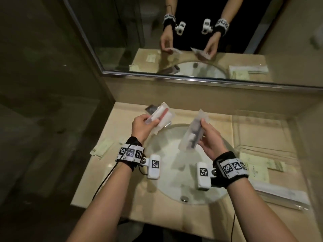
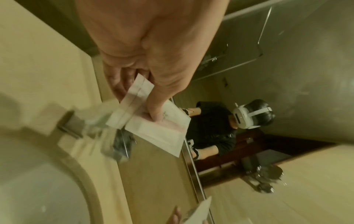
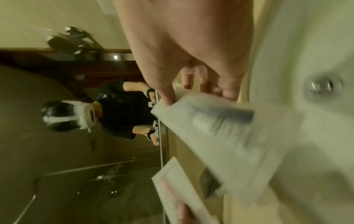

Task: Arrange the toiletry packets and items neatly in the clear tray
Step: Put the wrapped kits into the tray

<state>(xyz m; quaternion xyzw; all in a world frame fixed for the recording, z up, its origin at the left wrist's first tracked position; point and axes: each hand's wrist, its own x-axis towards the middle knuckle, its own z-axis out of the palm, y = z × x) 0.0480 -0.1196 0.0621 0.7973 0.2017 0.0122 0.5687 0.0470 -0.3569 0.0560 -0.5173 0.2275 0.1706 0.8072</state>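
- Head view: above the sink (image 1: 176, 182), the left hand (image 1: 142, 127) pinches a pink-striped packet (image 1: 161, 116) over the basin's far-left rim; the right hand (image 1: 210, 138) grips a translucent packet (image 1: 191, 133) with dark contents over the basin. The clear tray (image 1: 265, 131) sits right of the sink, with green sachets (image 1: 257, 165) lying just nearer than it.
- Left wrist view: thumb and fingers (image 2: 155, 109) clamp the pink-striped packet (image 2: 162, 130) beyond the sink (image 2: 38, 189).
- Right wrist view: fingers (image 3: 166, 97) hold the blurred translucent packet (image 3: 216, 128) beside the sink (image 3: 306, 121).
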